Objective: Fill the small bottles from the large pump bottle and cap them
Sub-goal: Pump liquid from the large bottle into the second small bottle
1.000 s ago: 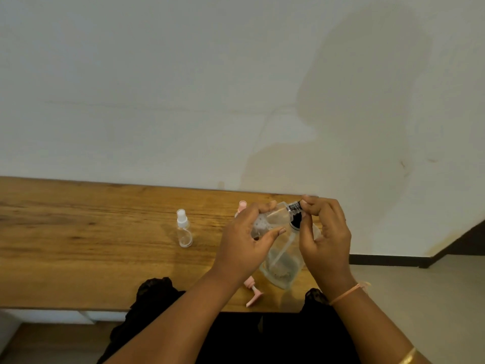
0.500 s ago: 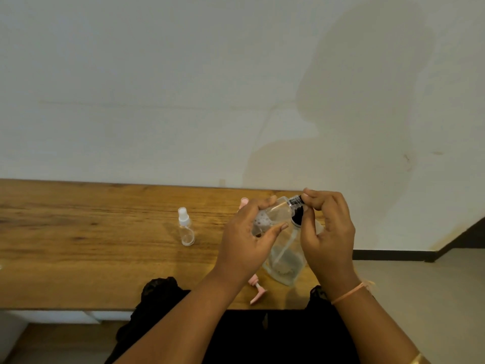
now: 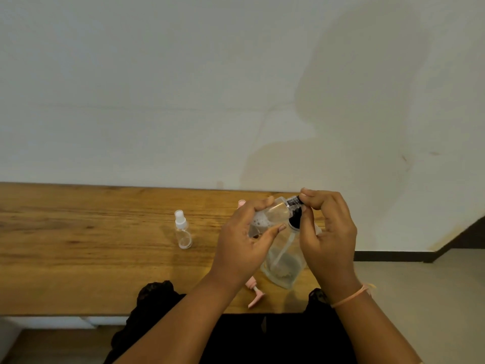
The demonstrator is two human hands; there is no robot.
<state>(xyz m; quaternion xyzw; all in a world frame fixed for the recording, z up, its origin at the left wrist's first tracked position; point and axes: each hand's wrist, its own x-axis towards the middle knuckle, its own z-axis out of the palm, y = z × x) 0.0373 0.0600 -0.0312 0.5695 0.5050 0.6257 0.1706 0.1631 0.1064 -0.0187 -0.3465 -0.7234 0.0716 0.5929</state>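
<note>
On long wooden table (image 3: 78,258): clear large bottle (image 3: 284,261), small clear spray bottle (image 3: 182,231) standing well left. Above it, left hand (image 3: 244,245) grips tilted small clear bottle (image 3: 273,214); right hand (image 3: 328,232) fingertips pinch its black cap (image 3: 294,202). Pink pump head (image 3: 254,295) lies near table edge

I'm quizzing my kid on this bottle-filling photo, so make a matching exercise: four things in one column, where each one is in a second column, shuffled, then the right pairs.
Things
1. small spray bottle
2. pink pump head
3. small clear bottle
4. black cap

Where
A. gripped in the left hand
B. pinched by the right hand fingertips
C. standing alone on the table
D. lying near the table's front edge

Pairs: 1-C, 2-D, 3-A, 4-B
</note>
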